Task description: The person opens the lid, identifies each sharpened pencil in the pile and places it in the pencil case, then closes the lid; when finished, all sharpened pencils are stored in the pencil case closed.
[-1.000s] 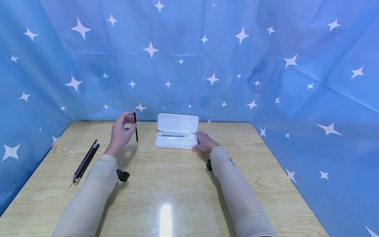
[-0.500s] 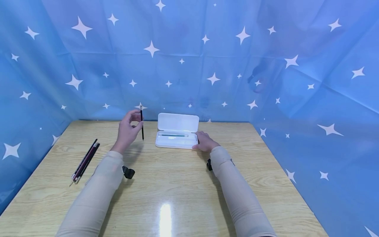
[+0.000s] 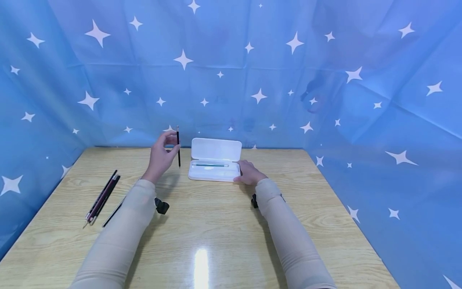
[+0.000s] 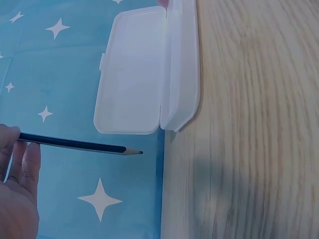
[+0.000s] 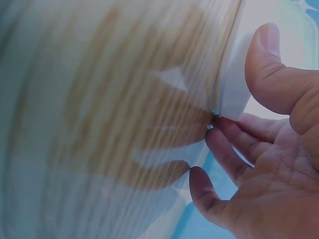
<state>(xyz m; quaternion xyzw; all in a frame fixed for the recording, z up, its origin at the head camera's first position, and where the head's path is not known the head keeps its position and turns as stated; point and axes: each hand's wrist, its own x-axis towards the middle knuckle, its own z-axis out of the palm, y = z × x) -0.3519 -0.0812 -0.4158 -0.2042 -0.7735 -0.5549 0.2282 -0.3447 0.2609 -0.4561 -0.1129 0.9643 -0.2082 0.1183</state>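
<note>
My left hand [image 3: 161, 155] pinches a dark pencil [image 3: 179, 149] between thumb and fingers, holding it upright above the table, left of the white case. In the left wrist view the pencil [image 4: 75, 144] has its sharpened tip pointing away from the hand [image 4: 20, 194]. The white case [image 3: 214, 174] lies with its lid [image 3: 216, 149] raised, and a teal pencil [image 3: 209, 165] lies inside it. My right hand [image 3: 250, 173] grips the case's right end; in the right wrist view the thumb of this hand [image 5: 269, 159] lies against the case [image 5: 233, 94], fingers at its end.
Several dark pencils [image 3: 103, 198] lie bunched on the left of the wooden table [image 3: 216, 224]. Another dark pencil [image 3: 114, 212] lies beside them, partly hidden by my left sleeve. A blue curtain [image 3: 223, 100] with white stars hangs behind the table.
My left hand has moved right, toward the case, carrying the upright pencil with it. The separate pencil by the left sleeve has come into view. My right hand has stayed at the case.
</note>
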